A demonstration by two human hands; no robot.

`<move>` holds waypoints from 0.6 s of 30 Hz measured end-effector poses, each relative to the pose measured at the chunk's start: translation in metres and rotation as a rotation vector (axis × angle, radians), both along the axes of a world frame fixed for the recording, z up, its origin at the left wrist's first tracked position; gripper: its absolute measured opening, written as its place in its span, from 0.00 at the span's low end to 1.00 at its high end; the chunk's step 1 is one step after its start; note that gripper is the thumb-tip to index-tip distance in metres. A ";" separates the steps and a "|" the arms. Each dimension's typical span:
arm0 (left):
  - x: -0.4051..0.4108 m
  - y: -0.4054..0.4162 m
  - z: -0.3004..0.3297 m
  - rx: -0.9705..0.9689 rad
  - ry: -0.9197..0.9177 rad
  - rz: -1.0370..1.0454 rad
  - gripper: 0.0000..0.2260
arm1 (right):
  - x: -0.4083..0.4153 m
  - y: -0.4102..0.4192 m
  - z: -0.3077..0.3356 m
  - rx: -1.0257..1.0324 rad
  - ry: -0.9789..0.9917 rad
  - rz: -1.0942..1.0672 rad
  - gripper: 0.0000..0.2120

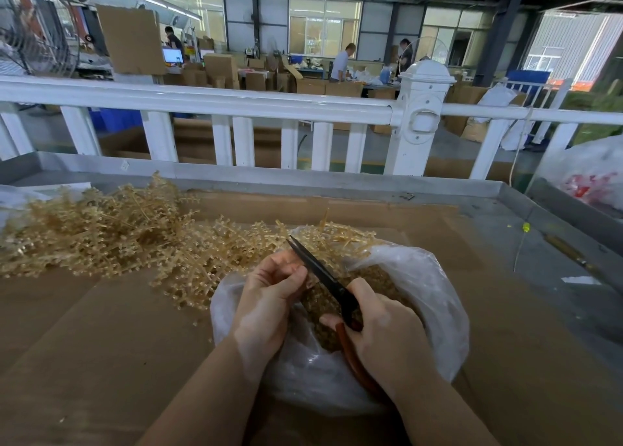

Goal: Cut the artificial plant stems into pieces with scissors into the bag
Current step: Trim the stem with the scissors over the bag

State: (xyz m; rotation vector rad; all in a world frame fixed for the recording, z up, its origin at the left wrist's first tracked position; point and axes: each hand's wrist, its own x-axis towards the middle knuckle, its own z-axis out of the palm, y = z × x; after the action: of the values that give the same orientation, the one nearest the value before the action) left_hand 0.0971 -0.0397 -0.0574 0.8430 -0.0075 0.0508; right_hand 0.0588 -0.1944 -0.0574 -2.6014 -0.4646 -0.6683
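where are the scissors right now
In the head view, the scissors are low centre, gripped by the right hand, blades over the open plastic bag, beside the left hand.

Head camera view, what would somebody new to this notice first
First, the two hands low in the middle: the right hand grips dark-bladed scissors with reddish handles, while the left hand holds a stem against the blades. Both work over a clear plastic bag full of cut golden pieces. To the left, a big tangled heap of golden artificial plant stems sprawls over the cardboard-covered table, with a white railing behind.
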 end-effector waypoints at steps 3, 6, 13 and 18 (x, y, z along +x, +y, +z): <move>0.001 0.000 0.000 -0.016 0.012 -0.020 0.15 | 0.000 0.000 0.001 0.068 -0.018 -0.018 0.16; 0.001 0.000 0.002 -0.018 0.014 -0.050 0.10 | 0.000 0.000 0.000 0.081 -0.028 -0.042 0.17; 0.002 -0.003 0.000 0.066 0.126 0.026 0.07 | 0.000 -0.001 0.000 0.125 -0.055 -0.081 0.15; 0.001 -0.001 0.002 0.008 0.119 0.027 0.08 | -0.001 0.000 -0.001 0.131 -0.061 -0.055 0.16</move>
State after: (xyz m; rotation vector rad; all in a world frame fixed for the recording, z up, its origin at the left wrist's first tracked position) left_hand 0.0983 -0.0403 -0.0557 0.8531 0.1151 0.0257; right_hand 0.0581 -0.1946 -0.0588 -2.4837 -0.3557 -0.7720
